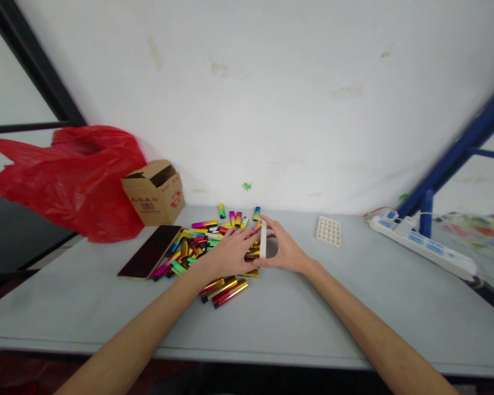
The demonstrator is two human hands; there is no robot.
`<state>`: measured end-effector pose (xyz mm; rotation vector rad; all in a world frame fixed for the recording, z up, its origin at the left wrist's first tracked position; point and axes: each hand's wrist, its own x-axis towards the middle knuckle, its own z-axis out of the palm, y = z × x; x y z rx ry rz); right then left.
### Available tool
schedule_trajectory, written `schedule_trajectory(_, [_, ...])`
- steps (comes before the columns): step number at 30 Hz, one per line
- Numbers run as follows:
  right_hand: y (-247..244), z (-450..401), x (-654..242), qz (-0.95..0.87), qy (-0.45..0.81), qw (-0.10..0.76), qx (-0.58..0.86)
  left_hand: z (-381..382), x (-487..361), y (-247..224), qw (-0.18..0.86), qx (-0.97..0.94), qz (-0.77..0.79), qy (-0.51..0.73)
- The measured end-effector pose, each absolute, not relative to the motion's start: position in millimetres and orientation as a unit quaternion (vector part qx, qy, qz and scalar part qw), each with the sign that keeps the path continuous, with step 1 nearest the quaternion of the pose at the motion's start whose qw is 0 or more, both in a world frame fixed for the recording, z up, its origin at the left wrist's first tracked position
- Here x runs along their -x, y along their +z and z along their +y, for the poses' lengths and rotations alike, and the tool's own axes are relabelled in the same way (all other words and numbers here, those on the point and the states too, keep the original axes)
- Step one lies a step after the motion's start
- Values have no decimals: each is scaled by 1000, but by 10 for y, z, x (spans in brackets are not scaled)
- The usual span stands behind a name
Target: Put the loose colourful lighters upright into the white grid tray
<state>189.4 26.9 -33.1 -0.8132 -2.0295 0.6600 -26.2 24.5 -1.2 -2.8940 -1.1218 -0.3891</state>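
Observation:
My right hand (286, 247) grips a thin white tray (263, 240) that stands on its edge, thumb at the near end and fingers at the far end. My left hand (230, 252) is curved over shiny gold lighters (253, 251) against the tray's left side, its thumb and fingers on either side of them. The fingertips are partly hidden, as is the tray's left face. Around and under the left hand spreads a pile of metallic, many-coloured lighters (185, 249). Several more lighters (230, 291) lie side by side nearer to me.
A white tray with rows of holes (328, 231) lies to the right. Beyond it is a white power strip (424, 247). Left of the pile are a dark flat panel (150, 252), an open cardboard box (154, 195) and a red plastic bag (82, 186). A white wall (271, 109) closes the back.

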Motion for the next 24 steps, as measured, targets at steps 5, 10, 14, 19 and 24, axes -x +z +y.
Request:
schedule_trajectory(5, [-303, 276, -1876, -806, 259, 417, 332, 309, 265, -88, 20, 926, -360, -114])
schedule_trajectory(10, [-317, 279, -1917, -799, 284, 409, 336, 382, 351, -73, 16, 936, -338, -99])
schedule_trajectory(14, [-333, 292, -2033, -790, 293, 401, 358, 412, 464, -25, -10, 934, -339, -107])
schedule_trajectory(19, [-325, 300, -2060, -793, 288, 404, 353, 355, 509, -20, -17, 929, -345, -134])
schedule_trajectory(24, [-289, 278, -1940, -811, 264, 410, 323, 266, 340, -37, 21, 925, -365, -104])
